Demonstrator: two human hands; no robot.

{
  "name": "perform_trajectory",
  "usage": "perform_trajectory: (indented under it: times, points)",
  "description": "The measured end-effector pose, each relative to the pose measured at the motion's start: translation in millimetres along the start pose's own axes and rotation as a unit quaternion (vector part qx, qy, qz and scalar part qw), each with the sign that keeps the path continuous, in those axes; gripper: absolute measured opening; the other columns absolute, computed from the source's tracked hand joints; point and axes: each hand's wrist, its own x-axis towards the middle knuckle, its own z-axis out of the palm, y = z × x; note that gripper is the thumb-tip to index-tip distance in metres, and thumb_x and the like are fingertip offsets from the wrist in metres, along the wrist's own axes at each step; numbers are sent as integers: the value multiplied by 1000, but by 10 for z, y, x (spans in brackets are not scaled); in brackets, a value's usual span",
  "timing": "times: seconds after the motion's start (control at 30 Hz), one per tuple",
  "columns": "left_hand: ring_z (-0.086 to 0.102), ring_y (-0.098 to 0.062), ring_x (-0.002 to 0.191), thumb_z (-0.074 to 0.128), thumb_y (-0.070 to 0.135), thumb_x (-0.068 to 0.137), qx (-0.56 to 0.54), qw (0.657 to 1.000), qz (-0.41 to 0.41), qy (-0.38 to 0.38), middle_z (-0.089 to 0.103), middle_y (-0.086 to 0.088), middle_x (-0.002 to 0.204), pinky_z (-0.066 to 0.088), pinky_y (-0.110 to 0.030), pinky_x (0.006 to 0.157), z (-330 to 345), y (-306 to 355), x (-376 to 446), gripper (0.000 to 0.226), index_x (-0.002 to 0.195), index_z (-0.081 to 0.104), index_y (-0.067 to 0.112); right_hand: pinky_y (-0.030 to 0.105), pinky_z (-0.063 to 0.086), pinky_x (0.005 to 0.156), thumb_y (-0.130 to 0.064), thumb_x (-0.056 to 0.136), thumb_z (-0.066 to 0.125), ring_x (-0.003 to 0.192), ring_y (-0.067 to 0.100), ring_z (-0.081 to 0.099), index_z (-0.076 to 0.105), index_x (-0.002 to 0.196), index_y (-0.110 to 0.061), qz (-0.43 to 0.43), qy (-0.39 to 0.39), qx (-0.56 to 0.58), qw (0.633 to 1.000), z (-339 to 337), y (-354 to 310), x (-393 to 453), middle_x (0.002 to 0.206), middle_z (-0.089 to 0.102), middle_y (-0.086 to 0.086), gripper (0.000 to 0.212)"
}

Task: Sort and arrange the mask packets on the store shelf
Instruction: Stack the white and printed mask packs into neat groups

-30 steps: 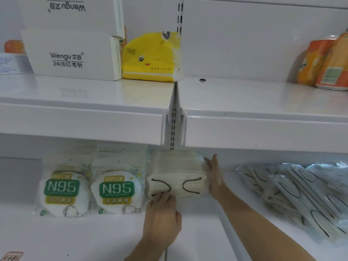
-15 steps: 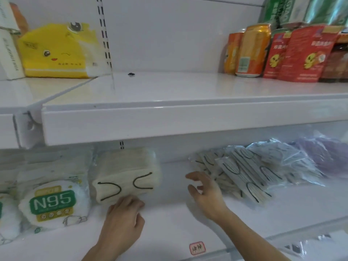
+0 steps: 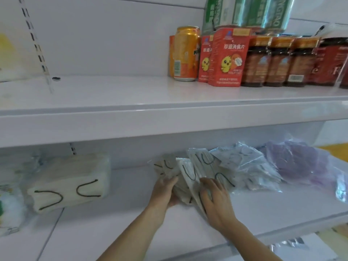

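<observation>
Lower shelf [image 3: 131,219]: one neat stack of beige mask packets [image 3: 69,181] toward left end, long axis along the shelf. Loose beige packets [image 3: 195,172] mid-shelf, fanned, count unclear. Left hand [image 3: 163,191] fingers curl round the fan's left side; right hand [image 3: 214,198] fingers spread flat on it. Clear packets [image 3: 243,164] and purple packets [image 3: 299,162] heaped toward right end

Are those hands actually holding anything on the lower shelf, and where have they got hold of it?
Yes: a loose bunch of beige mask packets. The left hand grips its left edge; the right hand rests on its near right side.
</observation>
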Motion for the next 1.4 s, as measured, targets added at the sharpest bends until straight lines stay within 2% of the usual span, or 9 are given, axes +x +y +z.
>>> perform_trajectory:
  times: [0.13,0.2,0.3,0.43,0.67,0.83,1.07,1.23,1.4]
  points:
    - [56,-25,66,83,60,73,34,999,1,10,60,-17,76,44,-31,54,180,-166,13,53,94,65,14,27,42,103,-47,95,37,124,0,50,57,135,-32,-2,-45,118,992,-72,32,-51,130,57,-21,47]
    - [53,-18,52,88,50,71,73,996,22,41,55,-5,62,41,-26,49,321,-217,-26,50,74,55,12,19,41,102,-46,95,39,124,-6,49,57,135,-33,-29,-73,151,985,-105,7,-75,131,57,-22,46]
    - [74,-10,74,85,56,63,190,976,55,88,77,7,79,62,-36,73,450,-293,-15,47,90,72,19,9,40,95,-47,92,42,118,-7,54,57,129,-36,-17,-73,226,971,-151,5,-86,129,59,-22,41]
    - [73,-5,72,86,43,64,238,959,61,145,77,10,79,62,-33,73,564,-253,-64,33,90,73,27,19,49,82,-36,89,50,98,4,64,61,122,-28,45,-56,339,938,-189,26,-96,111,69,-11,36]
    - [70,-9,62,87,40,53,290,936,53,190,72,2,70,59,-27,58,813,-305,-33,38,78,69,19,36,57,65,-1,95,51,80,28,67,58,118,-10,216,-30,583,783,-263,86,5,96,69,17,26]
    - [65,-16,53,83,17,74,248,945,45,206,69,-5,68,49,-25,46,741,-264,-177,25,77,59,17,40,53,67,-4,94,51,76,14,66,62,95,-26,201,103,385,895,-248,98,-72,84,71,-3,24]
    - [65,-20,52,80,30,57,157,958,25,238,70,-8,66,50,-29,50,413,-393,-293,46,92,66,4,14,43,67,-1,91,61,81,1,61,61,93,-24,213,121,335,910,-280,97,-48,91,68,-5,23]
    - [70,-20,72,76,6,62,108,955,73,266,72,-4,83,52,-29,63,369,-350,-409,49,107,58,14,45,48,95,-9,84,65,109,22,54,61,111,-29,182,119,217,951,-192,189,-15,114,58,0,34]
    - [72,-23,85,81,-6,66,103,959,113,241,72,-4,94,59,-39,72,285,-197,-373,56,110,56,17,46,42,100,-40,78,64,126,18,46,64,112,-39,123,21,55,991,-106,135,-27,124,56,-17,34]
